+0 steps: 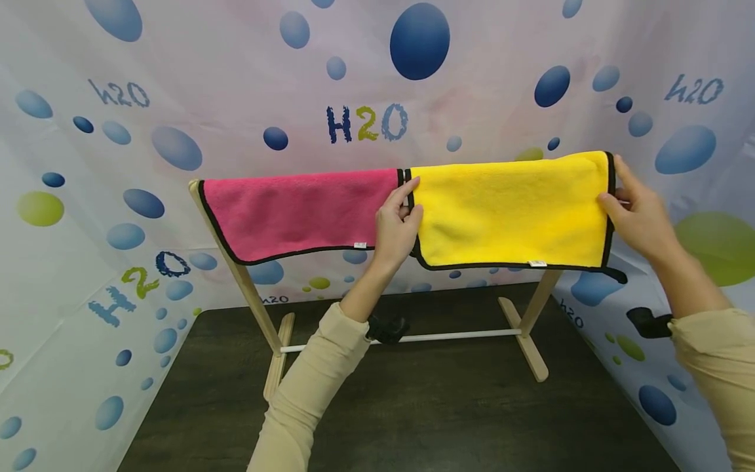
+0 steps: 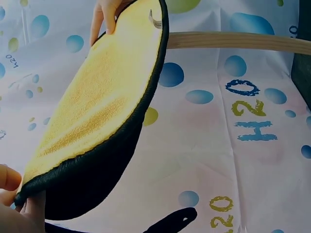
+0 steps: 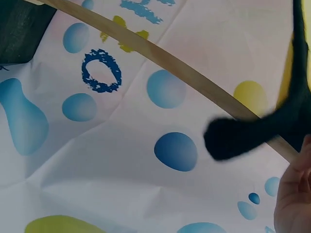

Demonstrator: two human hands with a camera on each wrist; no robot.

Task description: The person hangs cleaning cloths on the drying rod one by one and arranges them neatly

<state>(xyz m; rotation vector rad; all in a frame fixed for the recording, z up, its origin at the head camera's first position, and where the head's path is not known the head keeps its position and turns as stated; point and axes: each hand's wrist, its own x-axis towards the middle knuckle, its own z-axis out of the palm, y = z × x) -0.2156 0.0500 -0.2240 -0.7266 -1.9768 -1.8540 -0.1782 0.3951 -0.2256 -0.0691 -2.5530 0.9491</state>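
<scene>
A yellow cloth (image 1: pixel 510 213) with black edging hangs along the right half of a wooden rack. My left hand (image 1: pixel 398 226) pinches its left edge, while my right hand (image 1: pixel 639 210) grips the right edge near the top. The left wrist view shows the cloth (image 2: pixel 92 92) slantwise, its underside dark, with the left hand (image 2: pixel 22 208) at the near corner and the right hand (image 2: pixel 108 14) at the far end. In the right wrist view, the right hand (image 3: pixel 294 194) is partly cut off beside a dark hanging strip (image 3: pixel 243 138). The rack's top rail is hidden.
A pink cloth (image 1: pixel 301 213) with black edging hangs on the left half of the rack, close beside the yellow one. The rack's wooden feet (image 1: pixel 533 357) and white lower bar (image 1: pixel 460 336) stand on a dark tabletop (image 1: pixel 472 413). A patterned backdrop (image 1: pixel 224 78) encloses it.
</scene>
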